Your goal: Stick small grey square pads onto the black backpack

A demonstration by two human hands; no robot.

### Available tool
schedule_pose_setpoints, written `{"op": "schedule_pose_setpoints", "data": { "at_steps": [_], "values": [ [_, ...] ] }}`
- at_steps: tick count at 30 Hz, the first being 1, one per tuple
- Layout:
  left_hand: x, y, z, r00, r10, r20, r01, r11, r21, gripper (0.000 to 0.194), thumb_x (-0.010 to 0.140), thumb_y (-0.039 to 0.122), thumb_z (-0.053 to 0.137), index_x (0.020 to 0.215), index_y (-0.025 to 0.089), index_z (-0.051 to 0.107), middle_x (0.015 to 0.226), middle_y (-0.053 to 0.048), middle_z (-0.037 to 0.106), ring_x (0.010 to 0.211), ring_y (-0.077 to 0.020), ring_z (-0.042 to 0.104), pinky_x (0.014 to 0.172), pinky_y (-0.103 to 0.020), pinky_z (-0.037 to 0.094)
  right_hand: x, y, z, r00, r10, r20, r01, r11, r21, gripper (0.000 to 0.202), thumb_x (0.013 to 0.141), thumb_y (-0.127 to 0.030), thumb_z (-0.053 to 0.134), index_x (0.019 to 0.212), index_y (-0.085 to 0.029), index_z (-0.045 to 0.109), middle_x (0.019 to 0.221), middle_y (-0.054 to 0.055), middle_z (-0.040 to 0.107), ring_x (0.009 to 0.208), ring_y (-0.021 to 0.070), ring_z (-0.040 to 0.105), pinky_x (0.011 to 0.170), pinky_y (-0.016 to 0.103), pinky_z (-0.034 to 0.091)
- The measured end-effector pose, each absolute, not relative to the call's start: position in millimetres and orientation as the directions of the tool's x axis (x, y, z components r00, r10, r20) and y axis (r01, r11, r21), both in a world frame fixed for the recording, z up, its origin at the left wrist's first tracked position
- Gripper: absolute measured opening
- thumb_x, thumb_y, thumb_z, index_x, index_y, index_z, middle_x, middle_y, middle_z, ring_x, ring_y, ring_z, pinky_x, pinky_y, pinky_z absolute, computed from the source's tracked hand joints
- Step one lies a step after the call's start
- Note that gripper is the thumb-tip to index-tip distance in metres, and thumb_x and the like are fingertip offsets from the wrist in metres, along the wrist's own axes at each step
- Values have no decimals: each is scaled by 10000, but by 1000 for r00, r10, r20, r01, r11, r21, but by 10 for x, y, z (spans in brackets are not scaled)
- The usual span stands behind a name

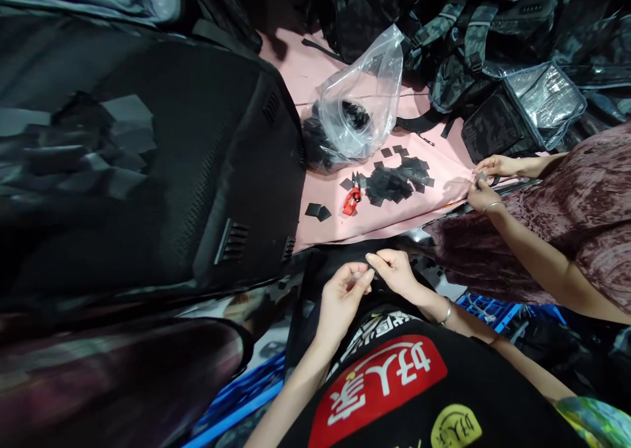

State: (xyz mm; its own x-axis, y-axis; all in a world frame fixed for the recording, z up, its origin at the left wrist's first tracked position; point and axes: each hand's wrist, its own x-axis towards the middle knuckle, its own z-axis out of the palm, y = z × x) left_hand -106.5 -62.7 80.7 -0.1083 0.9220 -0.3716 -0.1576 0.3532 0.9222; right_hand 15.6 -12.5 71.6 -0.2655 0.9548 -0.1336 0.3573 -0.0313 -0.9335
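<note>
My left hand [344, 298] and my right hand [396, 274] meet above my black apron [320, 270], fingertips nearly touching. Both are closed in a pinch. Whatever lies between the fingers is too small and dark to make out against the apron. Just beyond them, on the pink-covered table [325, 228], is a loose pile of small black square pieces [394, 184]. Red-handled thread snips [351, 200] rest to the left of that pile. Two more black squares [318, 211] lie nearer the table's front edge.
A clear plastic bag [367, 116] with black items stands behind the pile. On the left, a large black backpack [236, 152] carries more dark squares [118, 139]. At right, a co-worker's hands [486, 195] hold a small dark piece. Camouflage bags [497, 126] crowd the back right.
</note>
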Motion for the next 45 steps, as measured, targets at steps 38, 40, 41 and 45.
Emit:
{"op": "schedule_pose_setpoints", "data": {
  "at_steps": [38,40,41,45],
  "values": [
    [-1363,-211,406,-71,839,-539,-687,352,636,127,645,143,716,715,121,613,678,-13,541,590,-71,505,553,-190,466,-10,169,582,-290,860,-419,-106,-464,-879,277,650,-393,702,750,-144,634,573,-23,570,493,73,515,509,209,461],
    [-1469,30,215,-103,823,-558,-642,374,670,114,646,135,701,710,115,609,649,-19,553,563,-73,508,548,-206,467,-132,343,420,-258,838,-481,-214,-535,-817,347,587,-419,743,745,-141,608,628,-16,590,569,81,569,575,220,498],
    [-1518,137,126,-129,821,-557,-620,372,691,113,648,145,699,711,113,611,626,-14,550,550,-72,504,545,-207,462,-186,422,346,-241,837,-491,-258,-543,-799,380,551,-426,763,738,-138,600,664,-8,605,608,86,589,606,226,509],
    [-1611,326,-120,-256,820,-512,-527,326,785,183,610,226,726,680,104,608,565,21,521,504,-50,452,505,-171,398,-262,576,162,-219,836,-503,-301,-548,-780,452,469,-450,799,700,-118,597,650,0,610,599,91,604,585,208,504]
  ]
}}
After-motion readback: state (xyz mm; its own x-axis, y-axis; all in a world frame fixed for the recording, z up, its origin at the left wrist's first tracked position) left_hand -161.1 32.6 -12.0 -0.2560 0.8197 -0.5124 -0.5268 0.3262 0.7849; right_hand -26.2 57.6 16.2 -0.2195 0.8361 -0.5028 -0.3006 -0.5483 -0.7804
